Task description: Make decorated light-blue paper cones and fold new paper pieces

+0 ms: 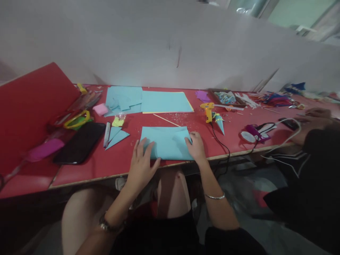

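Light-blue rectangular paper (170, 143): lay at the front edge of the red surface (117, 159). Left hand (142, 163) spread upon it; right hand (197, 147) half-curled at its edge, hold unclear. Yellow glue gun (208, 112): marking was illegible.

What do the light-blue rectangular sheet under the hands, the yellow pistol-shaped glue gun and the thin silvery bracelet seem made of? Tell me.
Sheet: seemingly matte paper or thin card, flat and without gloss. Glue gun: probably hard plastic, with a moulded-looking yellow body. Bracelet: likely polished metal, given its bright glint.
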### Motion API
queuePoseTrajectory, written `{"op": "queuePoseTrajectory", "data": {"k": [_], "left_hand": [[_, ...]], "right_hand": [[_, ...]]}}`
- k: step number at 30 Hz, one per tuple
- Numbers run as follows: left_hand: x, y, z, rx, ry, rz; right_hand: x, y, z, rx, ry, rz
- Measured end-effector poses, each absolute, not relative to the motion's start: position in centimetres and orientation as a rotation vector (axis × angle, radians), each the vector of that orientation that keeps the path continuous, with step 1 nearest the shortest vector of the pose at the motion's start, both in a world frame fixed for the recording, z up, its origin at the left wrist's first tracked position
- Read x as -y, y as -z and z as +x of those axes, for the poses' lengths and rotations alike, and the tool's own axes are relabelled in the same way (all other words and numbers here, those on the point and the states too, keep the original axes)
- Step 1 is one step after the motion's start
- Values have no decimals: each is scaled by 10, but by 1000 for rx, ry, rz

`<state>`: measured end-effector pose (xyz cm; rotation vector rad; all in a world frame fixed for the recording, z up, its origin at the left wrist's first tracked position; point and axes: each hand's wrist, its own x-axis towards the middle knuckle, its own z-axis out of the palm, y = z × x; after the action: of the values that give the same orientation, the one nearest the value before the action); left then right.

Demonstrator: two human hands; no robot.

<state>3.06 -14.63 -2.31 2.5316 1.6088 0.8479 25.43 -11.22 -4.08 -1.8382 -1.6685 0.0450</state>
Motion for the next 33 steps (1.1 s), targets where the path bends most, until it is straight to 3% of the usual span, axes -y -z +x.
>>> {"op": "queuePoseTrajectory", "data": {"k": [7, 14, 20, 25, 28, 31, 33], "left_hand": [[150, 27, 22, -1611, -787, 2445], [155, 18, 18, -1589, -794, 2402], [150, -3, 4, -1641, -525, 2403], [128, -24, -6, -1707, -492, 2588], [119, -43, -4, -1769, -644, 2675], [109, -59, -1, -1670, -802, 2650], [98, -62, 0, -1567, -718, 2503]], "right_hand": [[105, 41, 265, 1550, -287, -1796], [108, 43, 269, 1415, -682, -1444], [110, 26, 259, 1418, -880, -1310], [102, -2, 249, 1658, -904, -1207], [97, -16, 248, 1728, -893, -1166], [94, -25, 247, 1759, -931, -1093], [92, -30, 246, 1805, -965, -1054]]}}
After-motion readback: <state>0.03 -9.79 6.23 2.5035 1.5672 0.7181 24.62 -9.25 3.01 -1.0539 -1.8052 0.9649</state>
